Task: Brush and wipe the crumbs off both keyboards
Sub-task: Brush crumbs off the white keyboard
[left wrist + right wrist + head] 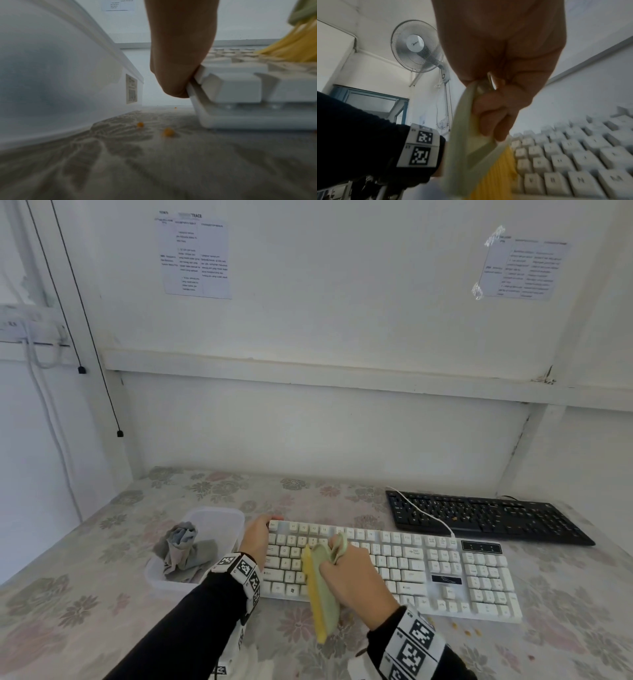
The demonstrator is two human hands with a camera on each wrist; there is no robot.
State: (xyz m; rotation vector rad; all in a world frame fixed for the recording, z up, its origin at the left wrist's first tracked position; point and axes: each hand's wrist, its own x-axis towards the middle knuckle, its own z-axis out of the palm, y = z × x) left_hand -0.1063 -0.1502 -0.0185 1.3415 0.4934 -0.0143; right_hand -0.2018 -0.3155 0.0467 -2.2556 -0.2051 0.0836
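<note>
At the far left of the flower-patterned tablecloth [102, 542] stands a translucent rectangular plastic tub [219, 517] with crumpled grey cloths [183, 549] piled inside it. Its long side runs just beside the left end of the white full-size keyboard [445, 573], with a narrow strip of cloth between them where the left wrist view shows small orange crumbs [169, 132] lying loose.

The left hand [255, 539], in a black sleeve with a marker-printed wristband, grips the keyboard's left edge near the far corner; its fingers curl over the top edge and the heel of the hand presses against the keyboard's side. Whether that end is raised off the table cannot be told.

Next comes the right hand [352, 580], closed round the pale green handle of a hand brush with yellow bristles [320, 587]. The brush points towards the person, its bristles facing left and down onto the letter keys in the left half of the white keyboard. The right wrist view shows the fingers wrapped firmly round the handle.

More orange crumbs [467, 631] sit on the tablecloth just in front of the keyboard's right part.

Further right and back, the black flat keyboard [486, 518] lies at an angle, a few orange crumbs on its keys, and the white keyboard's white cable [424, 513] trails across its left part.
</note>
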